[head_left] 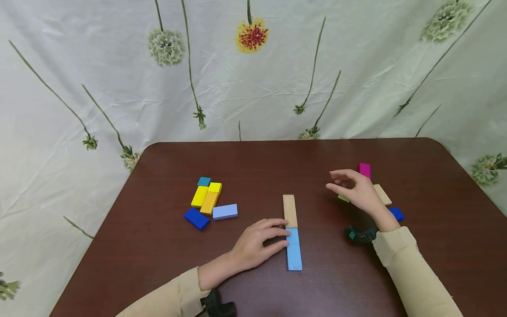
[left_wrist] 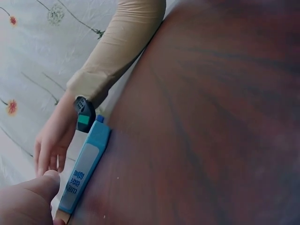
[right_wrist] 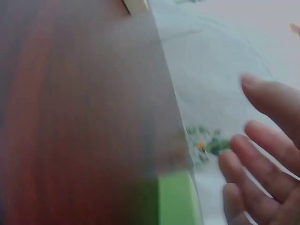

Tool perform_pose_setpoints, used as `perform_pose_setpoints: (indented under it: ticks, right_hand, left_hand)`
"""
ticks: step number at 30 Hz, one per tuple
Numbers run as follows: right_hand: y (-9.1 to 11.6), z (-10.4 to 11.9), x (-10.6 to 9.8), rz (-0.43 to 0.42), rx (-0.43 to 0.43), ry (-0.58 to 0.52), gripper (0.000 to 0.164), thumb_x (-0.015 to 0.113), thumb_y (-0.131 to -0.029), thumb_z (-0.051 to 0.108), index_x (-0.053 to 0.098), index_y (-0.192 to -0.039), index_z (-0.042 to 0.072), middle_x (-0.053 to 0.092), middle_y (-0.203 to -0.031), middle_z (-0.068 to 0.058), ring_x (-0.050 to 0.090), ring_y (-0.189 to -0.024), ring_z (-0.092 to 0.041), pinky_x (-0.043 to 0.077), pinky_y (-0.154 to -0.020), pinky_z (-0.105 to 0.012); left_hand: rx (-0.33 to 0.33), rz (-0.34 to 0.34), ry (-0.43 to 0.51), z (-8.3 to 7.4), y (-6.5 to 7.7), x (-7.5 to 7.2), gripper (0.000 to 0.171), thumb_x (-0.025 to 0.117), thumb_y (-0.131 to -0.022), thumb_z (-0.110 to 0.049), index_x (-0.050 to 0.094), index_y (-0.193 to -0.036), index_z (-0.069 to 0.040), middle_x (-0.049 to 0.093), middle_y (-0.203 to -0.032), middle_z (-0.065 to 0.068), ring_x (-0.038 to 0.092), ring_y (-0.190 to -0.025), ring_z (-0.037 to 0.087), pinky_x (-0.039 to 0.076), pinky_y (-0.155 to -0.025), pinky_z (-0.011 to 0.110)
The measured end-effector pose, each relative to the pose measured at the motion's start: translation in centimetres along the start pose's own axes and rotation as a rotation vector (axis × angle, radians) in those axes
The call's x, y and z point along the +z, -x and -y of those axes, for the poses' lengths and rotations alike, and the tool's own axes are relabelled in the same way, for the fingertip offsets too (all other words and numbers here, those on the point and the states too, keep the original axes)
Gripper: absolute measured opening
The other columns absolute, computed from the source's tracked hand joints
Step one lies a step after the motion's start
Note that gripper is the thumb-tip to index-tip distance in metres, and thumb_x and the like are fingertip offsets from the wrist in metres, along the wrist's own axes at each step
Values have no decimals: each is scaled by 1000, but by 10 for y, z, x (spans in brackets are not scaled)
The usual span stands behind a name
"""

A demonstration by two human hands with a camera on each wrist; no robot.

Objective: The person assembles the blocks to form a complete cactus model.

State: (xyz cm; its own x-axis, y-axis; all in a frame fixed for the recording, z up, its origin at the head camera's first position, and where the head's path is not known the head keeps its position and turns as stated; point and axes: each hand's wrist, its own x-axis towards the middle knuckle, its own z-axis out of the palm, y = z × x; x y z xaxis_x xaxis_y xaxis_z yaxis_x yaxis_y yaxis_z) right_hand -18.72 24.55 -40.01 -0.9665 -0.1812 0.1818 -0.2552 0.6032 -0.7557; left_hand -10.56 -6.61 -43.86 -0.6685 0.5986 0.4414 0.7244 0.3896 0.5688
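On the table, a light blue block [head_left: 294, 255] with printed characters on its side lies end to end with a plain wooden block [head_left: 290, 209], forming one straight line. My left hand [head_left: 257, 244] rests beside them, its extended fingertips touching their left edges around the joint. In the left wrist view its thumb [left_wrist: 44, 187] is next to the printed block. To the right, my right hand [head_left: 358, 189] is held in the air with fingers apart and nothing between them. A green block [head_left: 343, 198] shows partly below it, with another wooden block [head_left: 382, 194] behind the wrist.
Left on the table sit a yellow block [head_left: 199, 197], an orange-yellow one [head_left: 210, 203], a teal one [head_left: 203, 181], a dark blue one [head_left: 196, 219] and a periwinkle one [head_left: 225, 211]. A magenta block [head_left: 364, 170] and another blue block [head_left: 396, 214] lie around the right hand.
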Motion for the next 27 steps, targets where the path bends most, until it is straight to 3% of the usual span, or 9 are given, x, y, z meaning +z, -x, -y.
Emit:
perform_pose_setpoints:
  ticks: [7,10,21,27]
  right_hand:
    - [5,-5,-24,175,92,-7,52,71,-84,33,58,-124,4,58,-120,-15,54,-101,-27,44,-84,-41]
    - [5,-8,-28,221,102,-22,54,74,-82,28,56,-125,1,56,-122,-19,53,-104,-30,45,-85,-40]
    - [5,-21,-29,258,89,-36,51,73,-82,12,53,-126,-4,54,-120,-23,55,-100,-33,49,-75,-29]
    - [5,-23,-30,255,98,-55,52,74,-81,12,53,-125,-6,53,-121,-24,52,-103,-33,47,-79,-25]
  left_hand:
    - [-8,11,-20,2,-4,1,19,64,-91,-27,71,-106,-20,59,-123,-3,54,-111,11,46,-89,29]
    - [-24,23,-21,2,-6,1,18,63,-91,-27,72,-106,-20,59,-123,-4,54,-109,10,46,-88,28]
    - [-8,24,-29,2,-6,2,18,64,-90,-26,71,-106,-19,59,-123,-3,54,-110,12,46,-89,29]
    - [-22,37,-24,2,-6,1,19,63,-91,-27,71,-106,-19,58,-124,-3,53,-110,12,45,-89,28]
